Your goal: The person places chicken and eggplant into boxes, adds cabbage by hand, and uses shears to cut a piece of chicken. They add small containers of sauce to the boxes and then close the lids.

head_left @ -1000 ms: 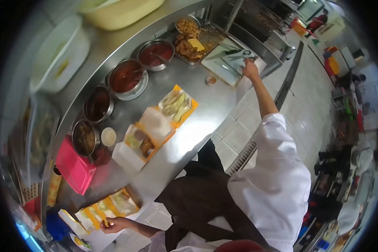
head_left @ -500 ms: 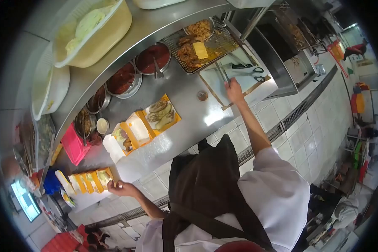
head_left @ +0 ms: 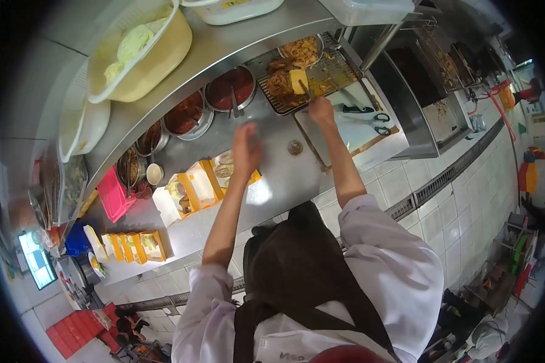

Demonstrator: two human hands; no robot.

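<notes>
My right hand (head_left: 321, 111) grips metal tongs (head_left: 307, 92) at the near edge of a wire rack (head_left: 333, 75) of fried pieces. The tong tips are close to a yellow slice (head_left: 298, 79) lying on the fried food. My left hand (head_left: 246, 147) is blurred and hovers with fingers apart over an open orange box (head_left: 255, 175) holding flatbread. It holds nothing that I can see. A second open orange box (head_left: 188, 190) with filling lies just left of it on the steel counter (head_left: 284, 175).
A white cutting board (head_left: 354, 134) with scissors (head_left: 369, 118) lies right of my right hand. Two pots of red sauce (head_left: 230, 88) (head_left: 184, 113), darker pots (head_left: 130, 166), a small cup (head_left: 295, 147), a pink container (head_left: 114, 193) and more orange boxes (head_left: 133, 245) line the counter. A yellow tub (head_left: 142, 48) sits on the shelf above.
My left hand left the orange boxes at the counter's left end and swung up over the flatbread box. My right hand carried the tongs from the cutting board to the wire rack.
</notes>
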